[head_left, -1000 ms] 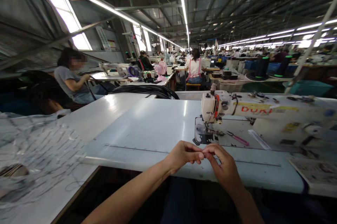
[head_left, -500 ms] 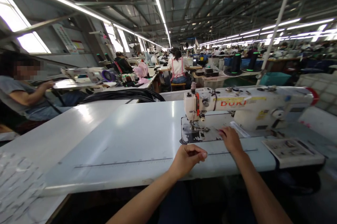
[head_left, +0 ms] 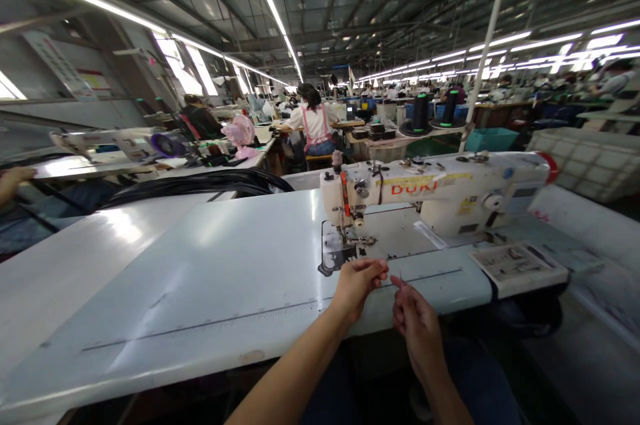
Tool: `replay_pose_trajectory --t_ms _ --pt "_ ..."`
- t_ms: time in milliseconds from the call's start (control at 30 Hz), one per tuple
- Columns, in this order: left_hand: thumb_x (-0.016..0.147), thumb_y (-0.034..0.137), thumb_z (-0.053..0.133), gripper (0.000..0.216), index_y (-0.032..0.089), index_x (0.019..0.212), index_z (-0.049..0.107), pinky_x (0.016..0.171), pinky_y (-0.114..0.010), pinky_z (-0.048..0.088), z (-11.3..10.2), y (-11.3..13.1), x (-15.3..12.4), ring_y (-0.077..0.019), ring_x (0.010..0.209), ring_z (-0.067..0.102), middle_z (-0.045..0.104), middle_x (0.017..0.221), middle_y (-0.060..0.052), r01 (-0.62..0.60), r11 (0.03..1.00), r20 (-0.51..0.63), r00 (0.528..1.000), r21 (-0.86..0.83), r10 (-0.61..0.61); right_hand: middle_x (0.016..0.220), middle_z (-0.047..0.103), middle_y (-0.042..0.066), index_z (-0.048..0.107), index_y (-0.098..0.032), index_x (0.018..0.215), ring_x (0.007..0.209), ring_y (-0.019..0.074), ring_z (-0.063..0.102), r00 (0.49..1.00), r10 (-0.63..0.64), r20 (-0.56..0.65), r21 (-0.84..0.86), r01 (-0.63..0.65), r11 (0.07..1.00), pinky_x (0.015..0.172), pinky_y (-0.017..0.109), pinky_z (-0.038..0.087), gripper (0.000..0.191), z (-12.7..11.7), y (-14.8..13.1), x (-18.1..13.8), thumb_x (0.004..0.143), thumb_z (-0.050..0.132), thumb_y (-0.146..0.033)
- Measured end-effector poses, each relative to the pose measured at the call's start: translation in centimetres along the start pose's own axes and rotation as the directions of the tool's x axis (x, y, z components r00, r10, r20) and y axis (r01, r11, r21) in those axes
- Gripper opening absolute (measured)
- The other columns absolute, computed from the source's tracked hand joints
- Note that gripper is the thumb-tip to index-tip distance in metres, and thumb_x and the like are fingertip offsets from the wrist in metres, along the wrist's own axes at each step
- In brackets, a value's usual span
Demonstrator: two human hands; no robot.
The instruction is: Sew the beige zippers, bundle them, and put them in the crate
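My left hand is in front of the sewing machine's needle area, its thumb and fingertips pinched together. Whatever they hold, if anything, is too small to see. Close beside it, to the right, my right hand has its fingers curled in and the forefinger and thumb drawn together. A tiny thin sliver seems to stick up at those fingertips, but I cannot tell what it is. Behind both hands stands a white sewing machine with a red end cap. Its presser foot is above the metal bed plate.
The pale blue table carries a printed ruler line along its front. Black cords lie in a bundle at the back left. A machine manual or panel sits at the right. A person works further back; another's arm shows far left.
My right hand has come off the machine bed toward me and lowered beside my left hand. My left hand has risen slightly. The view has turned to the right.
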State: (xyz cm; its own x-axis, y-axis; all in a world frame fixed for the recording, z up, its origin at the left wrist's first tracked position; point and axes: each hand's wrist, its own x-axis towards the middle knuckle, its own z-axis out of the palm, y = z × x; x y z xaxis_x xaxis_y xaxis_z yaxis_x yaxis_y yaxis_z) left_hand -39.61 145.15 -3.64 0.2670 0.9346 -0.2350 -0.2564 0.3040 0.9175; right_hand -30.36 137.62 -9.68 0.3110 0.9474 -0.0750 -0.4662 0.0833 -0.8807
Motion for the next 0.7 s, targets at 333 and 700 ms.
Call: replay_pose_trajectory --t_ms 333,700 --pt "0.063 0.034 0.078 0.026 0.01 0.071 0.073 0.054 -0.019 0.038 0.3 -0.3 0.4 -0.0074 0.052 0.051 0.065 0.059 -0.005 -0.073 0.966 0.095 0.994 0.249 0.051 0.058 0.031 -0.007 0.054 -0.018 0.087 0.046 0.0062 0.025 1.0 -0.013 0.014 -0.02 0.013 1.0 0.041 0.019 0.019 0.043 -0.2 1.1 0.9 0.081 0.053 -0.061" --pt "0.065 0.036 0.076 0.026 0.012 0.075 0.074 0.055 -0.021 0.04 0.2 -1.0 1.0 -0.0096 0.054 0.052 0.065 0.061 -0.003 -0.097 0.953 0.123 0.99 0.287 0.064 0.055 0.029 -0.008 0.05 -0.019 0.075 0.045 0.0067 0.024 0.998 -0.04 -0.047 -0.002 0.04 0.999 0.041 0.019 0.018 0.04 0.1 1.2 1.0 0.082 0.051 -0.059"
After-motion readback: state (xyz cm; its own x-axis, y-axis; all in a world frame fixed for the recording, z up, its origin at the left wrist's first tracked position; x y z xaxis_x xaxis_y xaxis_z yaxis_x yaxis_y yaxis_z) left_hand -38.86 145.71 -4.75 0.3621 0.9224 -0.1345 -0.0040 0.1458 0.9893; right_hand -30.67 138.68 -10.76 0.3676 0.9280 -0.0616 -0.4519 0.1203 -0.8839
